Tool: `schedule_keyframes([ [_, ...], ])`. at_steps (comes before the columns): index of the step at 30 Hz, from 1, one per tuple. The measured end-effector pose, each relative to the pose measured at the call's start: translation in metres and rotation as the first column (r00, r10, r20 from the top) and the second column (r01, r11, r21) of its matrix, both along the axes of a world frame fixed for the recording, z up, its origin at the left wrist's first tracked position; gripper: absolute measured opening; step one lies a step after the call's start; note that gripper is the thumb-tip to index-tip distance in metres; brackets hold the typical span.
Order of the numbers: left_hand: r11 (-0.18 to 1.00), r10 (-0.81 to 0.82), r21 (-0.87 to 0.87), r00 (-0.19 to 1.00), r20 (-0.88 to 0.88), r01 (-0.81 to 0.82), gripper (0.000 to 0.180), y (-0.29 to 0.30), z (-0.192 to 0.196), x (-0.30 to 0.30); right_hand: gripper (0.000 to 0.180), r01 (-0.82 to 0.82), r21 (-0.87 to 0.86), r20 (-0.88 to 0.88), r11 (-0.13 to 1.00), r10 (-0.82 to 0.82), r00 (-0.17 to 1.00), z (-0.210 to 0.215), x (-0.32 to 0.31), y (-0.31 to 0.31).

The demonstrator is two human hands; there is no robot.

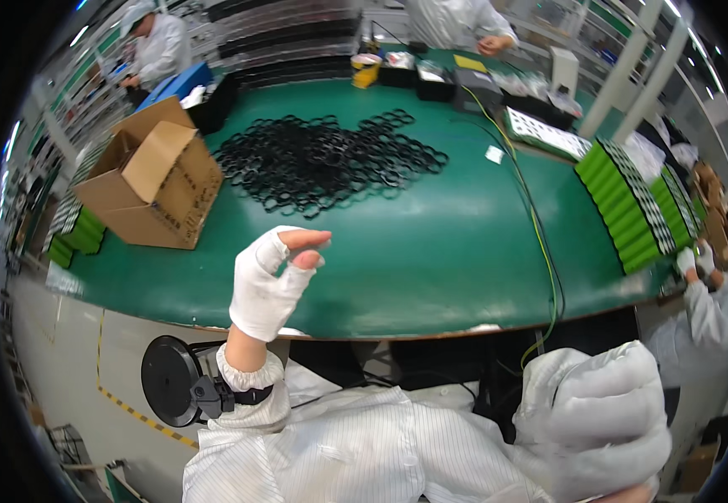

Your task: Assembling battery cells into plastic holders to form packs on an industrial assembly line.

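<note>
My left hand (265, 285), in a white fingerless glove, is raised over the near edge of the green table (431, 277). Its bare thumb and fingertips point right with a gap between them, and nothing is held. A strap with a round black disc (171, 381) sits on that wrist. Beyond the hand lies a wide heap of black plastic rings (322, 159). My right arm is bent in a white sleeve (594, 411) at the lower right. Only a sliver of skin of my right hand (630, 495) shows at the bottom edge; its fingers are hidden.
An open cardboard box (167, 189) stands at left. Green cylinder packs (628, 210) stand at right, near a co-worker's gloved hands (695, 260). A yellow-green cable (540, 235) crosses the table. Black bins (435, 84) and a yellow tub (365, 71) line the back, near another person (456, 25).
</note>
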State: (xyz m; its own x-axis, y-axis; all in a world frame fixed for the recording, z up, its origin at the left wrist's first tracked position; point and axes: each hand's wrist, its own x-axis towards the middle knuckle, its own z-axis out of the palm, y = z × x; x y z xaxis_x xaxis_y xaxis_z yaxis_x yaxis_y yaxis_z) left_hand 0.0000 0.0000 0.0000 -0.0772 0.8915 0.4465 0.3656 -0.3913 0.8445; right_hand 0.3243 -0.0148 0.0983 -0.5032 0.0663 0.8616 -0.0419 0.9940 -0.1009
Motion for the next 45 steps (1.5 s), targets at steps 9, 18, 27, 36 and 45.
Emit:
schedule_keyframes([
  [9, 0.956, 0.29, 0.095, 0.947, -0.137, -0.279, 0.013, 0.1, -0.054, -0.018, 0.03, 0.288, -0.304, -0.187, 0.908, -0.353, 0.917, -0.094, -0.144, 0.173],
  [18, 0.949, 0.28, -0.054, 0.909, -0.308, -0.31, 0.023, 0.165, -0.108, -0.018, 0.053, 0.7, -0.015, 0.237, 0.714, -0.678, 0.696, -0.211, -0.179, 0.281],
  [27, 0.923, 0.366, 0.186, 0.919, -0.145, -0.338, 0.018, 0.152, -0.079, -0.043, 0.018, 0.775, 0.016, 0.237, 0.632, -0.755, 0.611, -0.224, -0.175, 0.308],
  [36, 0.457, 0.874, 0.67, 0.155, -0.461, -0.585, 0.025, 0.117, 0.07, -0.186, 0.026, 0.714, -0.329, 0.033, 0.618, -0.748, 0.663, -0.224, -0.17, 0.319],
  [45, 0.521, 0.469, -0.027, 0.312, -0.826, -0.853, 0.043, 0.009, 0.025, -0.321, 0.024, 0.684, -0.323, -0.067, 0.654, -0.736, 0.673, -0.223, -0.173, 0.32],
])
